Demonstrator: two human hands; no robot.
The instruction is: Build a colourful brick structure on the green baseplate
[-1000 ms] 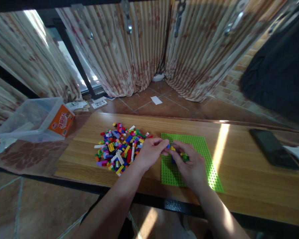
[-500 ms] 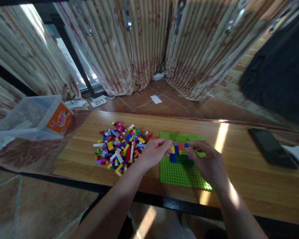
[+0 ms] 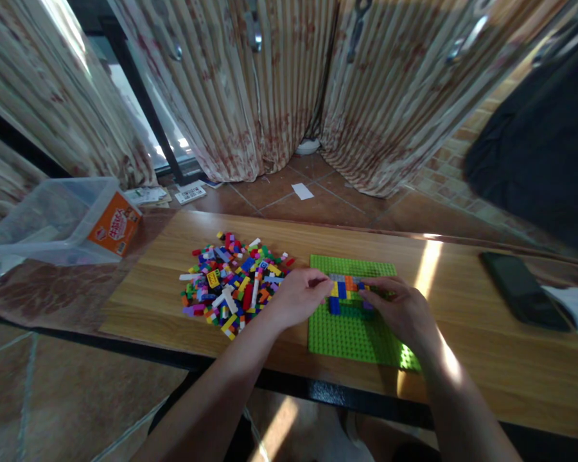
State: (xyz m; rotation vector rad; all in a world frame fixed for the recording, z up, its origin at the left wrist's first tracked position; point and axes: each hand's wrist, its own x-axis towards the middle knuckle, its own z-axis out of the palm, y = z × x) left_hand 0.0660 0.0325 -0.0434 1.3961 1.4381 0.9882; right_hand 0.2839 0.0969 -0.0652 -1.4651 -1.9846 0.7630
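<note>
Brick build [image 3: 343, 291] sits over the green baseplate [image 3: 337, 337], between both hands; can't tell if it's pressed onto the studs. Left hand [image 3: 299, 296]: fingers curled, tips nearly together at the build's left end, can't tell if it grips anything. Right hand [image 3: 401, 308]: thumb and fingers slightly apart, pinching a blue brick [image 3: 361, 286] at the right end. Loose brick pile [image 3: 236, 282] left of baseplate on worktop [image 3: 147, 301], phone [image 3: 525, 289] far right.
</note>
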